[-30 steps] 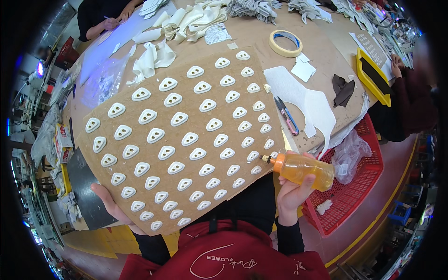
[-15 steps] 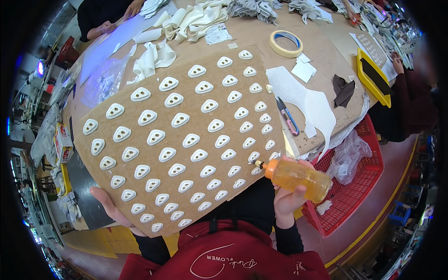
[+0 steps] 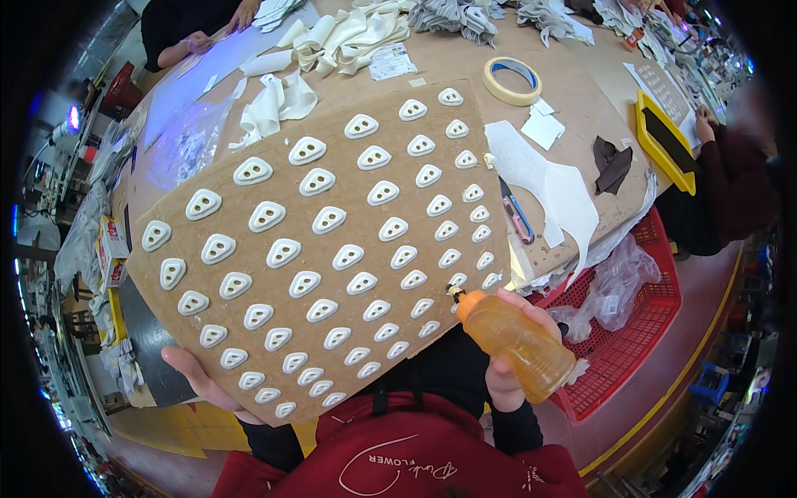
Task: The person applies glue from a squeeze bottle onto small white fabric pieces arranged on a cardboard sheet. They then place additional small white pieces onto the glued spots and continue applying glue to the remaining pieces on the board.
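A brown cardboard sheet (image 3: 332,249) bears rows of small white rounded-triangle pieces (image 3: 349,256), each with two holes. My left hand (image 3: 203,382) grips the sheet at its near left edge; the thumb shows, while the other fingers are hidden beneath. In my right hand (image 3: 519,349) is a squeeze bottle (image 3: 523,340) of amber liquid with an orange cap and dark nozzle. The bottle lies tilted, its nozzle close to the pieces at the sheet's right edge. I cannot tell whether the nozzle touches one.
Right of the sheet lie thread snips (image 3: 516,214), white fabric (image 3: 552,183) and a tape roll (image 3: 511,81). A red basket (image 3: 639,332) with clear plastic stands at the right, a yellow tray (image 3: 664,141) beyond. Fabric strips (image 3: 353,37) and co-workers' hands (image 3: 199,41) are at the far side.
The cardboard sheet has shifted slightly and seems nearer, covering part of the snips. The bottle has swung to a steeper angle, its base moving down and left, with the nozzle still near the right edge.
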### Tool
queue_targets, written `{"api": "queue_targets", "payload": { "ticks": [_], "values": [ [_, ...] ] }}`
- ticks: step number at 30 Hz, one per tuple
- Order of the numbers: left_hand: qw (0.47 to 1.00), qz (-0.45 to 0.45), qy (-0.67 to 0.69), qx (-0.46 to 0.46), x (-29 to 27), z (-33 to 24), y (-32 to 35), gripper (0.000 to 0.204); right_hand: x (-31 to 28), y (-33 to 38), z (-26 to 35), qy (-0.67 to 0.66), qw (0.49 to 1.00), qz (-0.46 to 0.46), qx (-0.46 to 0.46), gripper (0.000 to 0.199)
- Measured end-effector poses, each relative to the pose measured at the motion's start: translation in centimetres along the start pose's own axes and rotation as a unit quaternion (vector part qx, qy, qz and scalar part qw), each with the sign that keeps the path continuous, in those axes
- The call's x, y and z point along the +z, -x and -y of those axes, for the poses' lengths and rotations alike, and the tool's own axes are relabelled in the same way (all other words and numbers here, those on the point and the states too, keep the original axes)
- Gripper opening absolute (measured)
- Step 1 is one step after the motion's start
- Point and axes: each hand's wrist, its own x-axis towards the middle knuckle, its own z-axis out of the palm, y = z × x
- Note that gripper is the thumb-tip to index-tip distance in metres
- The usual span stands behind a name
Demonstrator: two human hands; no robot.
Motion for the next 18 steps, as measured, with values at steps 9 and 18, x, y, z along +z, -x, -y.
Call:
{"api": "queue_targets", "payload": {
  "ticks": [9,18],
  "values": [
    [1.0,0.002,-0.006,0.007,-0.5,-0.3,0.3,0.075,0.7,-1.4,-0.3,-0.01,0.997,-0.07,0.005,0.07],
    [1.0,-0.011,-0.019,0.017,-0.5,-0.2,0.5,0.076,0.4,-2.2,-0.1,0.063,0.989,-0.132,0.033,0.068]
  ]
}}
